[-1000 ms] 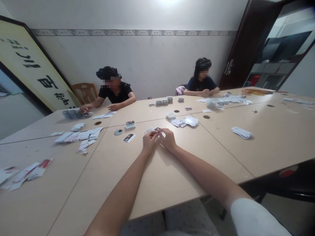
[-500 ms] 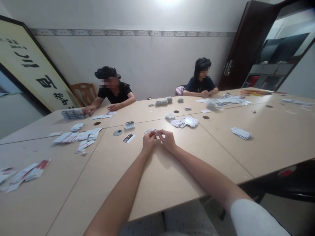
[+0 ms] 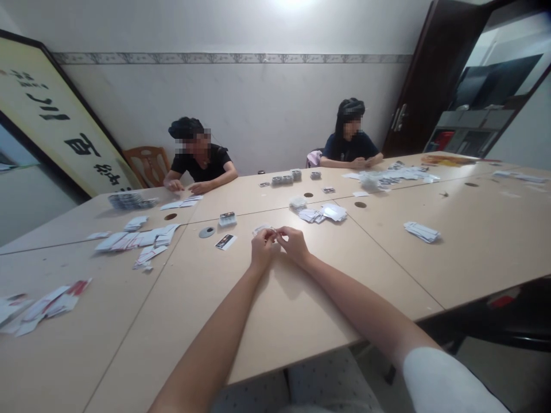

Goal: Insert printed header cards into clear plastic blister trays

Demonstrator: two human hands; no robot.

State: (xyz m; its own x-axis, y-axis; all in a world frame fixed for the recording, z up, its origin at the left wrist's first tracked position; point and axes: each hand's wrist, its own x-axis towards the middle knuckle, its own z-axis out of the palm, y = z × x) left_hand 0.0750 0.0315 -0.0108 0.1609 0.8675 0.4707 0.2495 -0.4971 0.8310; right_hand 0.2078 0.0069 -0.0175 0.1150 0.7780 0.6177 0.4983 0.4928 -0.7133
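In the head view my left hand (image 3: 261, 248) and my right hand (image 3: 293, 245) meet above the middle of the table, fingertips touching or nearly so. Both are closed in a pinch on a small card (image 3: 260, 229), mostly hidden behind the fingers; its pale edge shows past my left hand. Left of my hands lies a black-and-white printed card (image 3: 226, 242) on the table. Behind it stands a small stack of cards (image 3: 228, 218) in what looks like clear plastic. Beyond my right hand are loose white cards (image 3: 334, 212) and a translucent pile (image 3: 298, 202).
Paper strips and cards (image 3: 135, 238) are spread at the left. Another bundle of white cards (image 3: 422, 232) lies at the right. Across the table (image 3: 344, 298) sit two people, with card stacks (image 3: 282, 179) between them. A grommet (image 3: 207, 232) is set in the tabletop.
My hands stay almost in place, with slight finger movement. The person at the left has drawn a hand away from the stacked packs toward their other hand.
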